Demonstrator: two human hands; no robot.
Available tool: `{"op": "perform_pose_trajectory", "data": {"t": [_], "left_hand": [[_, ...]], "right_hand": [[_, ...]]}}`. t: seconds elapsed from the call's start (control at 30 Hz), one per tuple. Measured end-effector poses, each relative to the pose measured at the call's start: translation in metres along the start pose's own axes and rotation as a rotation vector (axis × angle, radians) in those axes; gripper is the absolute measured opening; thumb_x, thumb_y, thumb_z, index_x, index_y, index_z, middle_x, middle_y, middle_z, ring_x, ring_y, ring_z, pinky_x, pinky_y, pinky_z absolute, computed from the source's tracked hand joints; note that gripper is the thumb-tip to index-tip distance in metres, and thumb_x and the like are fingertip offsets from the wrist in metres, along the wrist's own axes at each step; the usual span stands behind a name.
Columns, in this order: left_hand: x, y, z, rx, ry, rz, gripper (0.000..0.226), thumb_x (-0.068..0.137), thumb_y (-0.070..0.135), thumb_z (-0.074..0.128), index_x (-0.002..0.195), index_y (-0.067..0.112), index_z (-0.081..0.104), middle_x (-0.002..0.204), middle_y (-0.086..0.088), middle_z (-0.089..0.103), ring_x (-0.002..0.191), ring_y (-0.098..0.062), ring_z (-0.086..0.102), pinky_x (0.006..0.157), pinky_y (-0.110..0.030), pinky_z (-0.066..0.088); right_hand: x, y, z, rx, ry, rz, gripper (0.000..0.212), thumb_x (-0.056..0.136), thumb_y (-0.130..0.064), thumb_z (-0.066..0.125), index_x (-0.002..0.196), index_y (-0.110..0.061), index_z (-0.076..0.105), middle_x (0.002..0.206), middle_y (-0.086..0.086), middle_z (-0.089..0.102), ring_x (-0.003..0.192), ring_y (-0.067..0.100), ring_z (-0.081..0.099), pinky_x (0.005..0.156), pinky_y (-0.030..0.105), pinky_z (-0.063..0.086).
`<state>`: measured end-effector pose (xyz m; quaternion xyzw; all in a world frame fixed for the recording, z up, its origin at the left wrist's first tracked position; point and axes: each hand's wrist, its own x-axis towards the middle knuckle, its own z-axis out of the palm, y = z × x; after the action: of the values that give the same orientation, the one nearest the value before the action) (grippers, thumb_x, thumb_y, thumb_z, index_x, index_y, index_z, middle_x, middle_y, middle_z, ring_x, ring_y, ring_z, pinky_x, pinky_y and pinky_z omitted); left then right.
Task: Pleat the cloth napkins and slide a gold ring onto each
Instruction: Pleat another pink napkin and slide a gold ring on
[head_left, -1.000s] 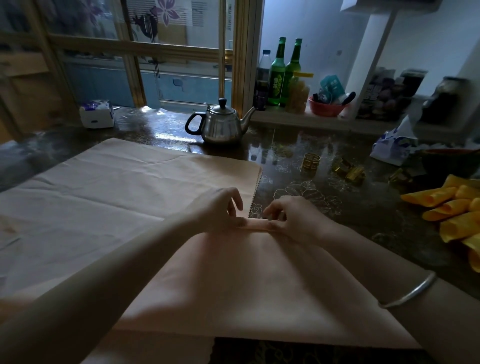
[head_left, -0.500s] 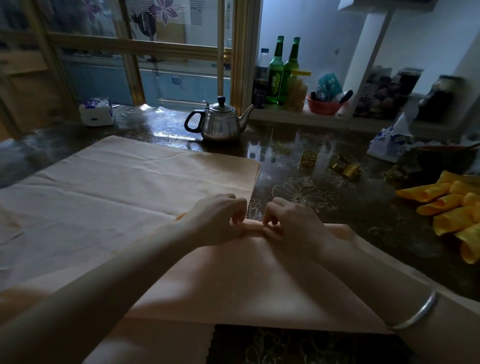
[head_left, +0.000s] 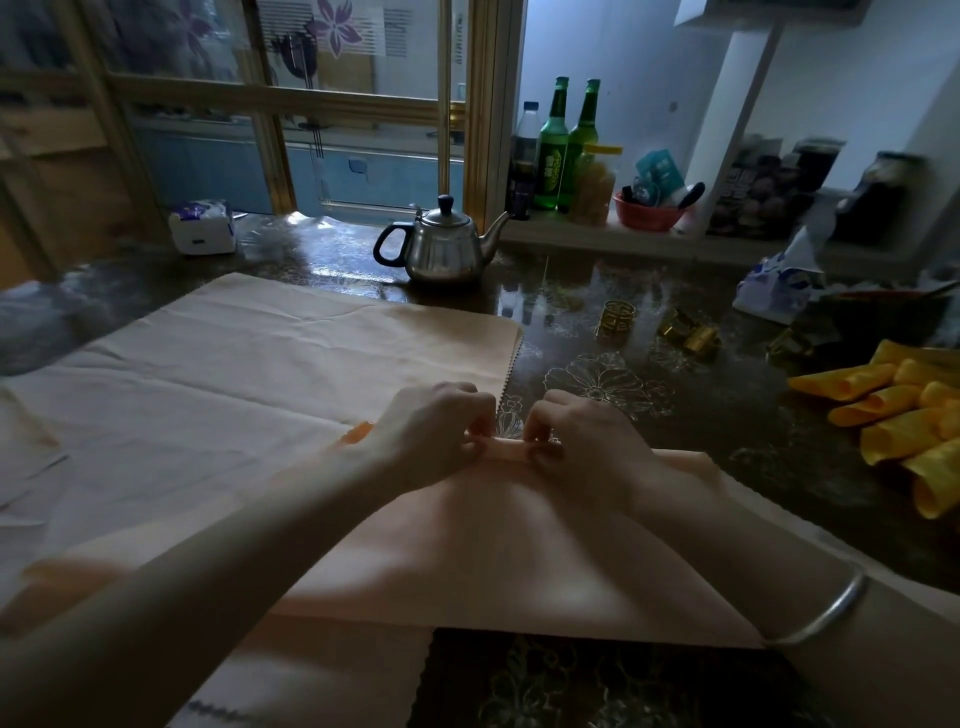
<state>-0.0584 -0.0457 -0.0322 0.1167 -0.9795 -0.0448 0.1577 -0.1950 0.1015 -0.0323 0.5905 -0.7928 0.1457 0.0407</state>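
A pale peach cloth napkin (head_left: 483, 561) lies in front of me on top of a larger spread peach cloth (head_left: 234, 374). My left hand (head_left: 431, 431) and my right hand (head_left: 582, 441) sit side by side at the napkin's far edge, fingers curled, pinching a narrow folded strip of it between them. A gold ring (head_left: 615, 316) stands upright on the dark table beyond my right hand. More gold rings (head_left: 691, 332) lie further right. Several pleated orange napkins (head_left: 893, 415) are piled at the right edge.
A steel teapot (head_left: 441, 249) stands behind the cloth. A tissue pack (head_left: 201, 227) sits at the back left, a crumpled white and blue bag (head_left: 779, 286) at the back right. Bottles (head_left: 563, 145) and a red bowl (head_left: 647, 213) line the ledge. The dark floral table (head_left: 597, 680) shows near me.
Both hands have curled tighter on the napkin's far edge and drawn it slightly toward me, stacking the fold. The napkin's right corner has shifted inward.
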Motion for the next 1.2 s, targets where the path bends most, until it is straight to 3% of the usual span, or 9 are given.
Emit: {"op": "perform_pose_trajectory", "data": {"t": [0.13,0.27,0.43,0.57,0.7,0.8,0.9,1.1,1.2], "left_hand": [[-0.011,0.006,0.006,0.095,0.082,0.11,0.015,0.075,0.031,0.066,0.088,0.029,0.057,0.09,0.006,0.062,0.074,-0.02,0.062,0.055,-0.027,0.036],[-0.018,0.002,0.004,-0.096,-0.027,-0.004,0.02,0.082,0.047,0.066,0.091,0.031,0.059,0.094,0.014,0.061,0.075,-0.005,0.053,0.061,-0.027,0.036],[-0.015,-0.008,0.011,-0.303,-0.054,-0.106,0.015,0.084,0.028,0.071,0.096,0.022,0.065,0.092,0.009,0.065,0.062,0.003,0.048,0.07,-0.029,0.046],[-0.012,-0.006,0.01,-0.227,-0.09,-0.129,0.031,0.084,0.035,0.069,0.113,0.029,0.063,0.116,0.008,0.06,0.089,-0.011,0.058,0.087,-0.031,0.047],[-0.016,0.007,0.0,-0.064,-0.082,-0.071,0.022,0.085,0.032,0.063,0.107,0.035,0.067,0.107,0.011,0.063,0.101,-0.013,0.058,0.076,-0.029,0.047],[-0.023,0.017,-0.004,0.09,0.032,0.003,0.018,0.084,0.031,0.062,0.102,0.032,0.062,0.104,0.008,0.062,0.094,-0.016,0.06,0.065,-0.029,0.041],[-0.03,0.021,0.003,0.11,0.119,0.085,0.018,0.076,0.026,0.067,0.091,0.028,0.058,0.09,0.005,0.062,0.073,-0.023,0.063,0.055,-0.026,0.032],[-0.037,0.01,0.004,-0.247,-0.021,-0.033,0.011,0.082,0.032,0.071,0.088,0.028,0.062,0.087,0.013,0.057,0.061,0.002,0.049,0.063,-0.021,0.041],[-0.034,0.007,0.004,-0.377,-0.04,-0.092,0.006,0.082,0.017,0.072,0.085,0.021,0.068,0.083,0.009,0.063,0.056,0.003,0.05,0.057,-0.015,0.037]], "right_hand": [[-0.01,-0.005,0.003,-0.031,0.013,-0.045,0.012,0.082,-0.02,0.064,0.093,-0.023,0.059,0.096,-0.004,0.056,0.081,0.016,0.057,0.067,0.028,0.039],[-0.015,-0.003,0.004,0.133,-0.016,0.026,0.016,0.082,-0.023,0.071,0.085,-0.029,0.056,0.088,-0.008,0.053,0.074,0.007,0.048,0.068,0.025,0.038],[-0.016,-0.002,0.004,0.215,-0.003,0.092,0.006,0.087,-0.023,0.069,0.092,-0.02,0.067,0.09,-0.007,0.054,0.08,0.007,0.049,0.073,0.024,0.039],[-0.012,-0.002,-0.002,0.169,-0.081,0.113,0.023,0.087,-0.024,0.071,0.11,-0.021,0.069,0.104,-0.004,0.06,0.086,0.005,0.048,0.074,0.018,0.034],[-0.011,-0.009,-0.006,0.029,-0.094,0.063,0.015,0.088,-0.024,0.066,0.101,-0.023,0.071,0.103,-0.003,0.061,0.094,0.017,0.058,0.077,0.026,0.041],[-0.017,-0.015,-0.01,-0.08,-0.028,-0.017,0.01,0.086,-0.024,0.065,0.096,-0.022,0.066,0.1,-0.002,0.06,0.091,0.019,0.059,0.076,0.031,0.045],[-0.025,-0.016,-0.004,-0.11,0.049,-0.123,0.014,0.077,-0.014,0.069,0.087,-0.019,0.059,0.087,-0.001,0.057,0.08,0.022,0.059,0.064,0.032,0.044],[-0.03,-0.008,-0.004,0.134,-0.047,0.0,0.007,0.086,-0.03,0.069,0.087,-0.027,0.063,0.087,-0.011,0.054,0.075,0.006,0.052,0.069,0.023,0.039],[-0.03,-0.006,-0.007,0.208,-0.059,0.03,0.007,0.085,-0.025,0.072,0.085,-0.027,0.065,0.086,-0.011,0.056,0.071,0.002,0.051,0.07,0.02,0.037]]}}
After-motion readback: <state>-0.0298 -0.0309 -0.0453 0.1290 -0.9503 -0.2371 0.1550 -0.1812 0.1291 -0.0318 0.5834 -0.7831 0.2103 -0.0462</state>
